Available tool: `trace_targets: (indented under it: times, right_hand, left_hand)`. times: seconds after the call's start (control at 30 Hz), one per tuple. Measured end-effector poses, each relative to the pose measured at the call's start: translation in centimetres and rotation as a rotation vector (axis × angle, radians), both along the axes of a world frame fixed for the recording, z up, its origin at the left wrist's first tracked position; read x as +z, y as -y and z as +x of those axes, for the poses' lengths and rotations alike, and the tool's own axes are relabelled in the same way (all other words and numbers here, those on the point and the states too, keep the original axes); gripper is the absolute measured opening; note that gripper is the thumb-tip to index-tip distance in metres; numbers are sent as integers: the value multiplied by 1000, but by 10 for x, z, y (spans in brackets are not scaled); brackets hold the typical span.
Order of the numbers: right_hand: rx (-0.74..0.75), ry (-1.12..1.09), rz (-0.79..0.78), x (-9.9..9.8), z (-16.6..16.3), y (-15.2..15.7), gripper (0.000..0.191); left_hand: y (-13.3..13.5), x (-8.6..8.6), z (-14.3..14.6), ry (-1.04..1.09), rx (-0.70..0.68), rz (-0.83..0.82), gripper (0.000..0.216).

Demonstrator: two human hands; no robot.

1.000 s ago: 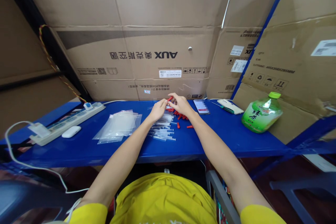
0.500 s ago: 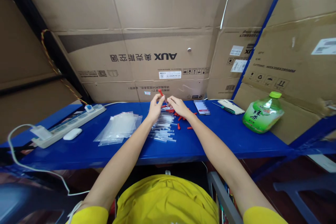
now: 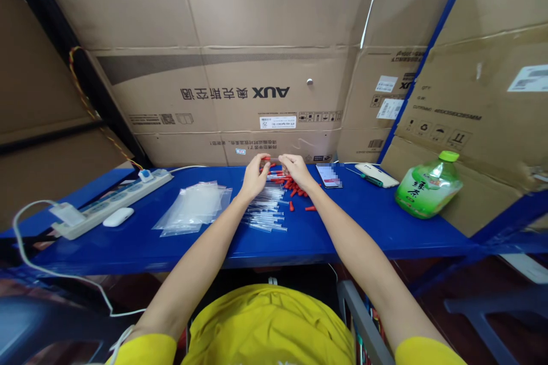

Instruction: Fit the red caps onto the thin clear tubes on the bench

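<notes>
My left hand [image 3: 255,177] is closed on a red rubber bulb [image 3: 266,158], mostly covered by the fingers. My right hand [image 3: 296,171] pinches a thin clear tube [image 3: 274,159] that lies level between the two hands. The tube's left end meets the bulb; how far it goes in, I cannot tell. Beneath the hands lies a pile of clear tubes [image 3: 266,206] on the blue table [image 3: 342,228]. Red rubber bulbs [image 3: 296,188] are heaped beside it, partly under my right hand, and a few lie loose nearer to me.
Left of the tubes is a stack of clear zip bags [image 3: 194,208]. Farther left are a white earphone case [image 3: 118,217] and a power strip [image 3: 115,205]. To the right lie a phone [image 3: 329,175], a green-handled screwdriver [image 3: 373,180] and a green tea bottle [image 3: 429,187]. Cardboard [image 3: 240,68] walls the back.
The red bulb in my left hand has turned from pointing up to lying level. My hands have drawn level with each other, and the clear tube now spans between them.
</notes>
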State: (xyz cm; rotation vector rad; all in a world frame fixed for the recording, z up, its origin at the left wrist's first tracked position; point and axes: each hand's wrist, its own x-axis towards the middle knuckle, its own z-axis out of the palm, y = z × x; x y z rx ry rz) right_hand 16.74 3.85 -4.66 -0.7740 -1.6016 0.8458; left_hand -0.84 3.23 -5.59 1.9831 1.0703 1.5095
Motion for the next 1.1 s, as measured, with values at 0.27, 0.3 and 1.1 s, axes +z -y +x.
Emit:
trace_targets:
  times: [0.27,0.3,1.1]
  right_hand:
    - [-276,185,167,-2,-4,4,59]
    - [-309,216,171,-3,-5,4,59]
    - [-578,801,279,-5,-12,11,52]
  left_hand:
    - [10,2,1,-339,-77,-11,15]
    - [11,2,2,-340,-94,-30,16]
    - [10,0,14,-113,-196,-149,13]
